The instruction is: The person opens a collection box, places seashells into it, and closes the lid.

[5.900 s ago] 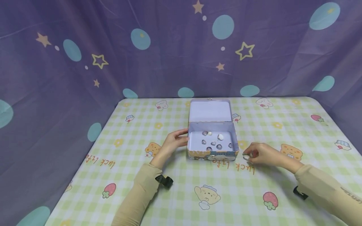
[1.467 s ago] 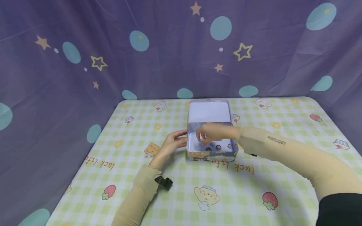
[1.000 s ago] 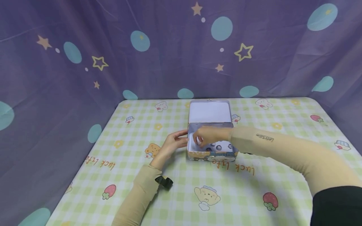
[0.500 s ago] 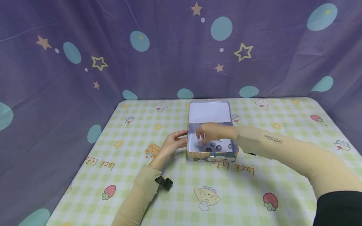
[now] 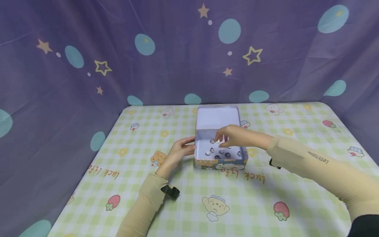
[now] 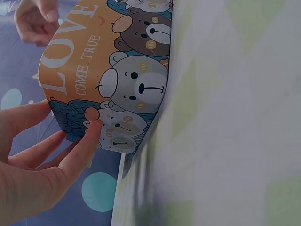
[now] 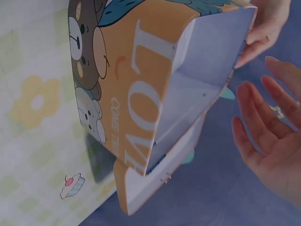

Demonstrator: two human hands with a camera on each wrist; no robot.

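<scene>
A hinged tin box [image 5: 204, 163], orange with cartoon bears on its outside and pale inside, stands on the table with its lid [image 5: 217, 117] tipped back. Several small grey and white shell-like pieces [image 5: 227, 154] lie scattered over its floor; one [image 5: 208, 153] is by the left wall. My left hand [image 5: 177, 151] rests extended fingertips against the box's left side; the left wrist view shows those fingers [image 6: 86, 143] on the bear print. Above the box's right half hovers my right hand [image 5: 235, 135], fingers loosely bent and spread. In the right wrist view this hand [image 7: 270, 141] holds nothing visible.
A green-and-white checked tablecloth [image 5: 142, 144] printed with cartoon figures covers the table. Behind and to the sides hangs a purple curtain [image 5: 177, 75] with stars and ovals. Small black wrist cameras [image 5: 170, 191] sit at both cuffs.
My right hand earlier pinched a small piece right of the box, then reached into its left side. Now it has let go and drawn up rightward; a piece lies there. My left hand stayed put.
</scene>
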